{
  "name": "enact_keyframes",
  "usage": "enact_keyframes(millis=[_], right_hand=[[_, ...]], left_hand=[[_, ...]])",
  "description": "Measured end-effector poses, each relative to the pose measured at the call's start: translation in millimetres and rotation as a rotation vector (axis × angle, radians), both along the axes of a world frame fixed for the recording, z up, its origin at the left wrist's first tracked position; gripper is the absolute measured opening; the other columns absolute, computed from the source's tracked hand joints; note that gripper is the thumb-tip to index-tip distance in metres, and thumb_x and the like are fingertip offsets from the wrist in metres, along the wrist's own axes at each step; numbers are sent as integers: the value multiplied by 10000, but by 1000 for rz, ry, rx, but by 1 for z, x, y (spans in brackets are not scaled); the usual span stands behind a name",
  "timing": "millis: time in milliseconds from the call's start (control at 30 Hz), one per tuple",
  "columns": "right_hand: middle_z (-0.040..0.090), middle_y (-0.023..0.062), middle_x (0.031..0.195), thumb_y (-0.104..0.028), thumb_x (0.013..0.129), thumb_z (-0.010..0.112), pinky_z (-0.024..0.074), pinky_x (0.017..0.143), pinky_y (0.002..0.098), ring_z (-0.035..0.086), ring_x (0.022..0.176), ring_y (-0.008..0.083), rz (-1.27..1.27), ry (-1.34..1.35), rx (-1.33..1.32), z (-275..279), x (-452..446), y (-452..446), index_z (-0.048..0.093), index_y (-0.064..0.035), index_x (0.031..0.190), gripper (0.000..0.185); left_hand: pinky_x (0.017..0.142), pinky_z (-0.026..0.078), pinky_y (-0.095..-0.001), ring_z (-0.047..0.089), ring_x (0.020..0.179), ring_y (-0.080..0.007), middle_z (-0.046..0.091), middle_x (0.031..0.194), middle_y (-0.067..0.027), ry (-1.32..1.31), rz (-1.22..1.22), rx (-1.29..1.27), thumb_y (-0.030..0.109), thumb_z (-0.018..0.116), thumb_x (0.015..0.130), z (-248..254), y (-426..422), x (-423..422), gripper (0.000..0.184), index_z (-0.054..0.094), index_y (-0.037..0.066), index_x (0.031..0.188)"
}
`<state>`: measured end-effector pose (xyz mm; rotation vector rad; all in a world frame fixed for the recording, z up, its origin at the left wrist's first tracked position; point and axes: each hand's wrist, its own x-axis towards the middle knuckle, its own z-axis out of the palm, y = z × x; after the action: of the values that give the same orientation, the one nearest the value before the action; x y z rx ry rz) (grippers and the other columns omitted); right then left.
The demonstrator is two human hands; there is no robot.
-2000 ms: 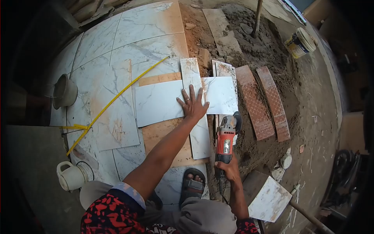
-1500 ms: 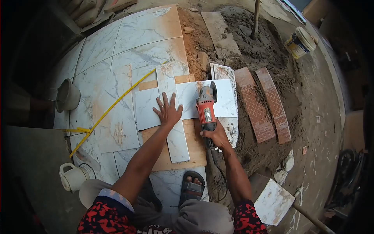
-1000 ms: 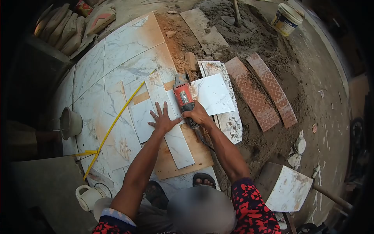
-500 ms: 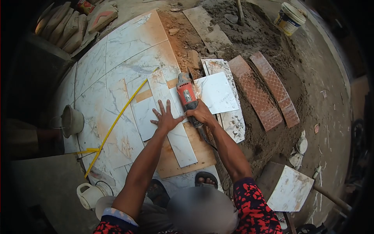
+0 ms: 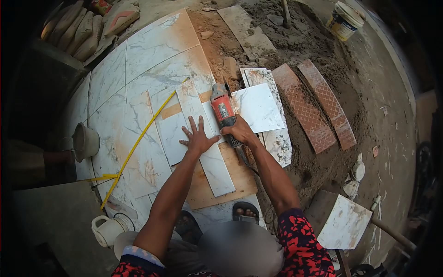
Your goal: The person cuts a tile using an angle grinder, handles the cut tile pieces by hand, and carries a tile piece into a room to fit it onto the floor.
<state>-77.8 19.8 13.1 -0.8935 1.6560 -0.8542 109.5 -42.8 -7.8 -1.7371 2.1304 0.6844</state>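
Observation:
My left hand [image 5: 198, 139] lies with fingers spread on a long, narrow strip of white marbled tile [image 5: 216, 171], pressing it from above. A wooden board [image 5: 241, 181] shows beneath the strip. My right hand [image 5: 240, 129] is wrapped round the rear body of a red and black angle grinder [image 5: 223, 109], which lies just right of the strip. Its disc, seen edge-on, stands at the far right of the tool's head; whether it spins I cannot tell. The left thumb reaches close to the right hand. A square white tile piece [image 5: 258, 108] lies right of the grinder.
A yellow measuring tape [image 5: 139, 141] stretches across the marbled tiles [image 5: 152, 39] on the left. Two patterned red-brown tile strips [image 5: 302, 108] lie on wet mortar [image 5: 318, 46] at right. Buckets [image 5: 344, 22], a white jug [image 5: 108, 231] and stacked sacks [image 5: 76, 32] stand around.

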Motion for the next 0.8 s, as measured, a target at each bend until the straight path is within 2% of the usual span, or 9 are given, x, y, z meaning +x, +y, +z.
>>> enact_keyframes(millis=[400, 500, 800], right_hand=[[678, 238, 993, -284, 586, 764, 496, 837, 377, 650, 920, 341, 13, -20, 12, 8, -2, -8, 639, 84, 1056, 610], [679, 238, 986, -284, 590, 763, 496, 831, 379, 651, 911, 340, 29, -38, 14, 6, -4, -11, 642, 84, 1054, 605], [679, 245, 969, -285, 585, 759, 502, 805, 379, 658, 890, 337, 74, -35, 63, -6, -7, -19, 644, 107, 1025, 600]], left_hand=[[950, 174, -854, -44, 1416, -592, -177, 1620, -109, -2, -6, -8, 731, 717, 661, 0, 0, 0, 1234, 16, 276, 1570], [987, 152, -831, -51, 1423, -581, -197, 1618, -101, 4, 11, 8, 689, 743, 668, 6, 1, -2, 1215, 48, 273, 1573], [984, 156, -832, -49, 1422, -584, -194, 1619, -102, -3, 6, 20, 689, 737, 675, 10, 1, -3, 1202, 53, 275, 1572]])
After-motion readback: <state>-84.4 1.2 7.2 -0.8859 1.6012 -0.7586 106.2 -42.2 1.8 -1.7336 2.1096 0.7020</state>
